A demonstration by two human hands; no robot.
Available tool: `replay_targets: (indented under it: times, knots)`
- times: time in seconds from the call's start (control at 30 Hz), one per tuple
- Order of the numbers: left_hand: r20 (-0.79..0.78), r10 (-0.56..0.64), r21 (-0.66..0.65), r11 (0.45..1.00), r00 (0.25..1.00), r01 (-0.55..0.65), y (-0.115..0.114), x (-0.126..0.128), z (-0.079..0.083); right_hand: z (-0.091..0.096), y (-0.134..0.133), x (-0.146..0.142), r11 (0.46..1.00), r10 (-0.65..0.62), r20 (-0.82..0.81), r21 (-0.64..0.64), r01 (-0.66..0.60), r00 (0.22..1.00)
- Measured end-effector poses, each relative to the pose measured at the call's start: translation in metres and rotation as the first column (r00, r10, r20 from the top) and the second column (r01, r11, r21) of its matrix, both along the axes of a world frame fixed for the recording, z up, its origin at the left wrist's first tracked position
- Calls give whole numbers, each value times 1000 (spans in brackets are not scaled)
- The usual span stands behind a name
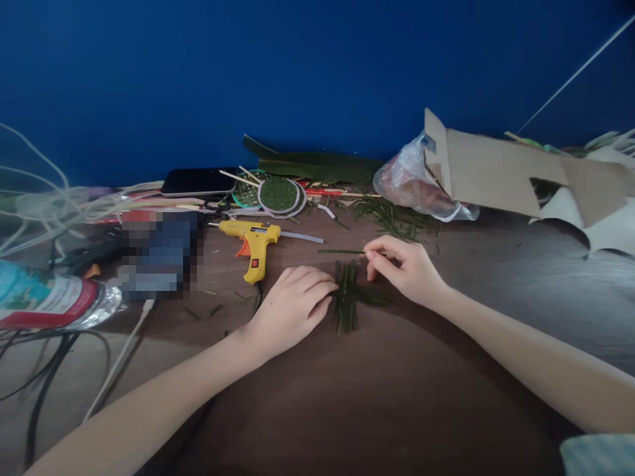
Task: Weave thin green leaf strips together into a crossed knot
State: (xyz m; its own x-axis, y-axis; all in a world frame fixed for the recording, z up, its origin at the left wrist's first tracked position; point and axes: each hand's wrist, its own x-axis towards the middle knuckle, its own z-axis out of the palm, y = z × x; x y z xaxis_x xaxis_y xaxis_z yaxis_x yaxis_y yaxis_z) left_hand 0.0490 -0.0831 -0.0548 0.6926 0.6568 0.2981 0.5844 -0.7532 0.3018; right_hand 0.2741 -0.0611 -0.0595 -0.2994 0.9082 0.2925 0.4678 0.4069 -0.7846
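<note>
My right hand pinches one end of a thin green leaf strip, which points left above a small mat of leaf strips. The mat has several upright strips side by side, with other strips crossing out to the right beneath my hand. At the mat's left edge, the closed fingertips of my left hand press together on the leaf strips; the exact grip is partly hidden. A yellow glue gun lies just beyond my left hand, its glue stick poking out to the right.
A blurred phone-like device with a white cable and a bottle are at left. Behind lie a black phone, a round green woven piece, a long leaf and leaf scraps. Cut cardboard stands right.
</note>
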Motion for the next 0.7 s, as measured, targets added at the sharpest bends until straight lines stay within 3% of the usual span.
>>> replay_targets:
  times: [0.13, 0.37, 0.7]
  knots:
    - [-33, -102, 43, 994, 994, 103, -2, 1, 1, 0, -2, 0, 994, 105, 35, -23, -104, 994]
    - [-85, -69, 135, 988, 994, 81, -10, 4, 1, 0, -1, 2, 988, 82, 91, 124, -93, 992]
    - [-169, -152, 189, 965, 974, 183, -1, -3, 4, 1, -4, 5, 970, 202, 168, 102, -221, 965]
